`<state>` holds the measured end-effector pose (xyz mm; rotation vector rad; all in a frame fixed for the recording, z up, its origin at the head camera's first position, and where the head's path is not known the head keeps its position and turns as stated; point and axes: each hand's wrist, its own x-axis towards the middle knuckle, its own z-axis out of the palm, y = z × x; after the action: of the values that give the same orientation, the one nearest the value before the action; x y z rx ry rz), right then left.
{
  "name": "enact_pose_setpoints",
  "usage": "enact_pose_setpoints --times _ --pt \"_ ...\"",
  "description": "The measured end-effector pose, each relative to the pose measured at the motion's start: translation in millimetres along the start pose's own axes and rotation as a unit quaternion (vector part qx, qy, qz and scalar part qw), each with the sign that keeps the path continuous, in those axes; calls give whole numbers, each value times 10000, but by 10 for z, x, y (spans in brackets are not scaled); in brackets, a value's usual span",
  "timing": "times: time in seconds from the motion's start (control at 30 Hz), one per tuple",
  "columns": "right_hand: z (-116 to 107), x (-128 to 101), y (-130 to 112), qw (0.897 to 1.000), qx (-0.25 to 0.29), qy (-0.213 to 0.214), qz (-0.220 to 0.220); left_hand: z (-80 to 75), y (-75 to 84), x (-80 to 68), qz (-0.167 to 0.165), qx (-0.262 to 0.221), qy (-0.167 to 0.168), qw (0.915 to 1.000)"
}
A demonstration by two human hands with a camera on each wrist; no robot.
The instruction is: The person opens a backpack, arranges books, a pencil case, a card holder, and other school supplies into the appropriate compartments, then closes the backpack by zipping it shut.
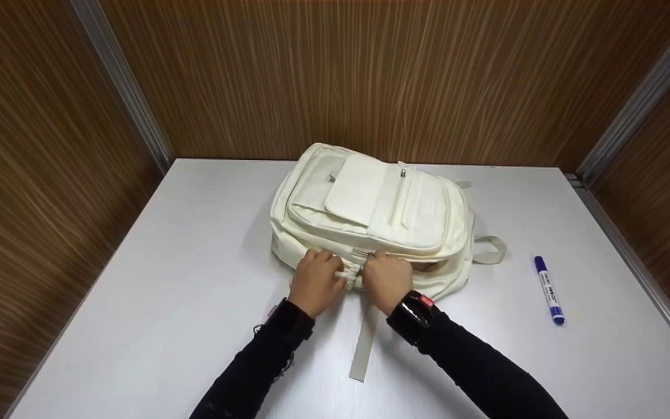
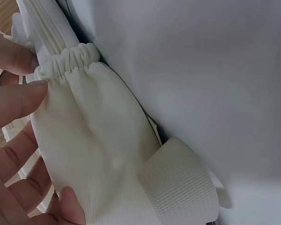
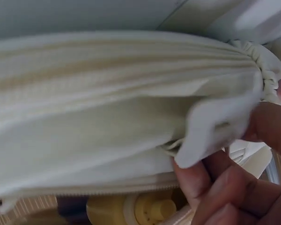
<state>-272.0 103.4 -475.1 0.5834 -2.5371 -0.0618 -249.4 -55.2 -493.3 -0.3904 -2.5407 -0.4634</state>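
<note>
Both hands meet at the near edge of a cream backpack (image 1: 370, 215) lying flat mid-worktop (image 1: 166, 291): left hand (image 1: 316, 281) curled on the gathered elastic pocket rim, right hand (image 1: 387, 278) pinching fabric beside the zipper. Main compartment appears partly open; closing it likely calls for a steady pull along the zip. Blue marker (image 1: 548, 289) lies well right.

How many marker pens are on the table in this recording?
1. A blue-capped marker pen lies on the white table, right of the cream backpack, apart from both hands. Others could be hidden inside the bag.
</note>
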Motion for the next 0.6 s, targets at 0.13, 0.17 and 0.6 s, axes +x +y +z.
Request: enact_pose_setpoints --times 0.13,0.17,0.6 --pt "-60 9 65 9969 753 -19 224 -18 14 6 -41 7 -80 10000" --pt "-85 11 84 9952 943 -61 245 -18 15 9 -46 -5 -102 9999" --pt "-217 -63 495 9606 2558 -864 658 -20 2 27 -204 -291 -352 9987"
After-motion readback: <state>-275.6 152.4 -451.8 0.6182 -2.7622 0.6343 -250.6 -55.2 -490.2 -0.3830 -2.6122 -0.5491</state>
